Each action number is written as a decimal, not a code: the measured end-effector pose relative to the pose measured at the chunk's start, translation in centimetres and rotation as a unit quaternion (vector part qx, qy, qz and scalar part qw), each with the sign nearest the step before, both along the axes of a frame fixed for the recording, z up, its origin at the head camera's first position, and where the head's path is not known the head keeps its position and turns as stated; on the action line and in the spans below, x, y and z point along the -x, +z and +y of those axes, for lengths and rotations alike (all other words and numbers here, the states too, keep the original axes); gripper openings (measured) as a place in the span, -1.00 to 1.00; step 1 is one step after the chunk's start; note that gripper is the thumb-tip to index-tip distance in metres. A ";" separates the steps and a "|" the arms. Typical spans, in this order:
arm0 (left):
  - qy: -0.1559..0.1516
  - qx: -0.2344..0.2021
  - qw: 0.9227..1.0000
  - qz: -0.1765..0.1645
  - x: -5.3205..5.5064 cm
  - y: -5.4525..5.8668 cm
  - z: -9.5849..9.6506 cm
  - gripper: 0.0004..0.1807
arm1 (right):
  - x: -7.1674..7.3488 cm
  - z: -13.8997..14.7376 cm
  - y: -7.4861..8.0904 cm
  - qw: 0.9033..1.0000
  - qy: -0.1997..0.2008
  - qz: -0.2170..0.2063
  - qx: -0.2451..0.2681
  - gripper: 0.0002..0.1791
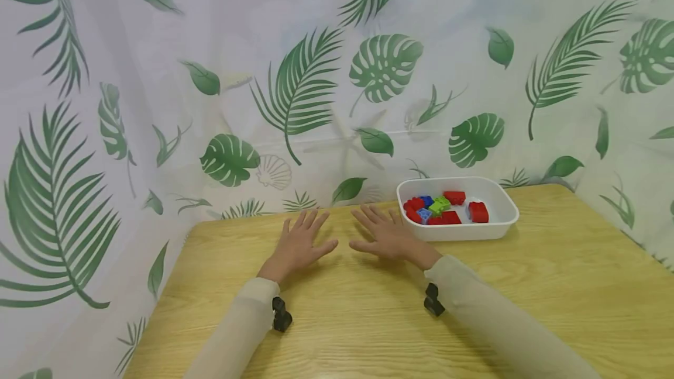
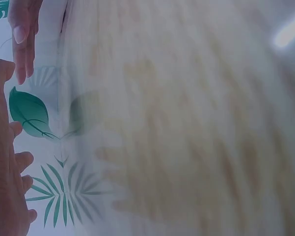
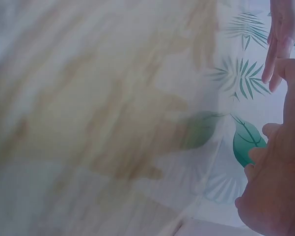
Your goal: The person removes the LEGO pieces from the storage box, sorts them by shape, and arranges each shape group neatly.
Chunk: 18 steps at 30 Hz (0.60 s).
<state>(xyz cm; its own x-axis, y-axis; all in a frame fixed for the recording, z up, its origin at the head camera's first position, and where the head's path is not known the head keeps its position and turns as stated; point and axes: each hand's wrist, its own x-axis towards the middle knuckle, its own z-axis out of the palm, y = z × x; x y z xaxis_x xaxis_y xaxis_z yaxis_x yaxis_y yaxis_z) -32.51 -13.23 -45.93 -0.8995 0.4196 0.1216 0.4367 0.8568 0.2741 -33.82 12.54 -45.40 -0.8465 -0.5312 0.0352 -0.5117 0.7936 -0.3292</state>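
Note:
Both hands hover over the wooden table (image 1: pixel 337 314), palms down, fingers spread and holding nothing. The left hand (image 1: pixel 299 247) is at the left of the middle, its fingers pointing toward the back edge. Facing it, the right hand (image 1: pixel 389 237) has its fingertips just left of a white tray (image 1: pixel 463 233). Inside that tray lie several toy building bricks: red bricks (image 1: pixel 478 212), a lime green brick (image 1: pixel 439 206) and blue ones (image 1: pixel 423 214). In the left wrist view the left hand (image 2: pixel 5 157) shows at the left edge; in the right wrist view the right hand (image 3: pixel 277 172) shows at the right.
A white curtain (image 1: pixel 326 104) with green leaf prints hangs behind the table and along its left and right sides. Small black devices (image 1: pixel 281 314) are strapped at both wrists. The tray stands near the table's back edge, right of the middle.

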 end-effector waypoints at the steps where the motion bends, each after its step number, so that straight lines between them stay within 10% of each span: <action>1: 0.001 0.002 1.000 -0.002 0.0 0.0 0.0 -0.16 | 0.0 0.0 0.0 1.000 0.000 -0.001 -0.002 0.00; 18: 0.006 0.013 1.000 -0.010 0.0 0.0 -0.3 -0.16 | -0.1 -0.6 0.2 1.000 0.008 -0.014 -0.011 -0.05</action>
